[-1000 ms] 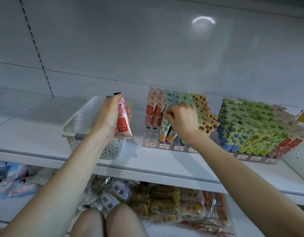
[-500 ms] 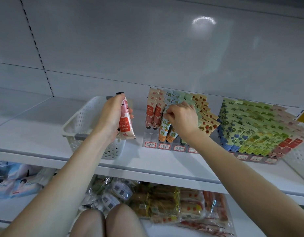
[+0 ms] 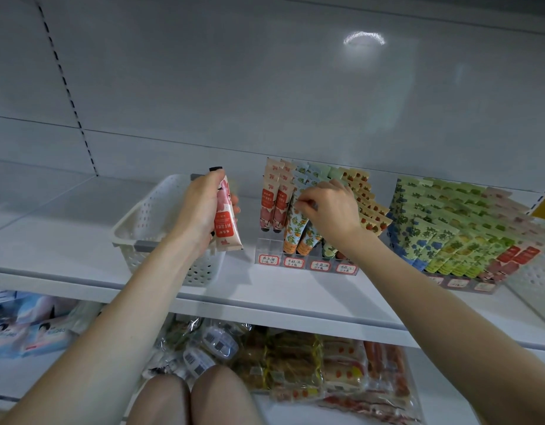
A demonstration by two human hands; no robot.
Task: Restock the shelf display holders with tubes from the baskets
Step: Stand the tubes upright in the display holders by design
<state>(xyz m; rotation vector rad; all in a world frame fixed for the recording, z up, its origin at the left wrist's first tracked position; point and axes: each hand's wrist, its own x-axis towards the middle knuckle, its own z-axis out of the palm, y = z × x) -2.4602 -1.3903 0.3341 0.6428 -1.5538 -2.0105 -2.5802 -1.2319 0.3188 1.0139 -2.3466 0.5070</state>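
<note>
1. Down at the lower left, packs of wipes are lying on the bottom shelf, well apart from both hands.
2. A white basket is sitting on the upper shelf near its front edge, with bare shelf stretching away to its left.
3. The left hand is hovering over the basket's right end, fingers wrapping round a pink tube and holding it upright, black cap on top.
4. A narrow gap is separating that tube from a clear holder, which is standing close to the shelf edge with rows of tubes leaning back in it.
5. Snack packs are lying below, behind the person's knees.
6. The right hand is reaching over the holder's middle rows, fingers curling, thumb and forefinger pinching the top of an orange-patterned tube standing at the front.
7. A second holder, packed with green tubes, is crowding in just beside the right forearm.
8. Another basket is sitting at the far right, just beside it.
</note>
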